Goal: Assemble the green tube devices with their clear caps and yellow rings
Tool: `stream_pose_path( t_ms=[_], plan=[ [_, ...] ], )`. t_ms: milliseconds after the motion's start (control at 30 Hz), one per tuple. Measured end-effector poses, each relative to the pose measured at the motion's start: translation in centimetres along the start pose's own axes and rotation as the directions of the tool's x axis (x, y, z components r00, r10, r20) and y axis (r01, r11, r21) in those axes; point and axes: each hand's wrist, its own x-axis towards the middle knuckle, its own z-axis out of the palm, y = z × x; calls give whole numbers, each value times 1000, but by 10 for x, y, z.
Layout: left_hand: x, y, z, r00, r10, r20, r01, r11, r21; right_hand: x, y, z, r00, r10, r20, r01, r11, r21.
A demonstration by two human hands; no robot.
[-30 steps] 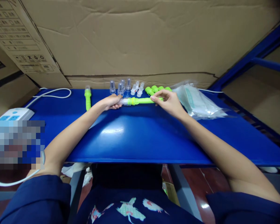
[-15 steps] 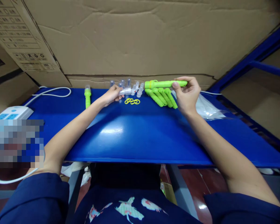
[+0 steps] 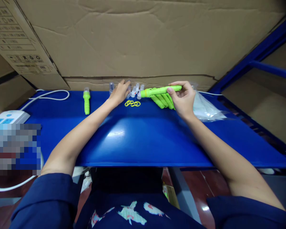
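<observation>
My right hand (image 3: 184,98) grips the rear end of a lime-green tube (image 3: 160,91), shaped like a flashlight body, with a yellow ring round its front. The tube is level above the table, its front pointing left. My left hand (image 3: 119,93) is over the clear plastic caps (image 3: 111,86), fingers stretched out and a little apart; one cap is by its fingertips and others are partly hidden. Just right of it stand small translucent white pieces (image 3: 133,91) with red bits. Several yellow rings (image 3: 132,103) lie in front. More green tubes (image 3: 160,101) lie beneath the held one.
At the left of the blue table (image 3: 124,146) a green tube with a clear cap (image 3: 86,102) lies by itself. A white power strip (image 3: 10,117) and its cable are at the far left. Clear plastic bags (image 3: 209,106) lie at the right. Cardboard (image 3: 143,41) forms the back wall.
My left hand has let go of the clear piece it held and moved up and right over the caps. The held tube has come slightly lower and to the left.
</observation>
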Motion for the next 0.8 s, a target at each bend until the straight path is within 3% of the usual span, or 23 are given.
stream_pose_path(
  t_ms=[167,267,533,800],
  plan=[
    [17,-3,-6,1000,8,10,-7,999,-49,-1,4,0,1000,-17,18,17,1000,12],
    [24,-5,-7,997,10,76,-9,1000,-20,-1,6,1,998,-33,44,33,999,2],
    [28,-4,0,982,75,171,-74,997,-16,-4,-3,4,998,29,47,-32,998,50],
    [26,2,-12,984,161,74,-159,987,-30,-6,-7,5,996,71,55,-73,996,44]
  ],
)
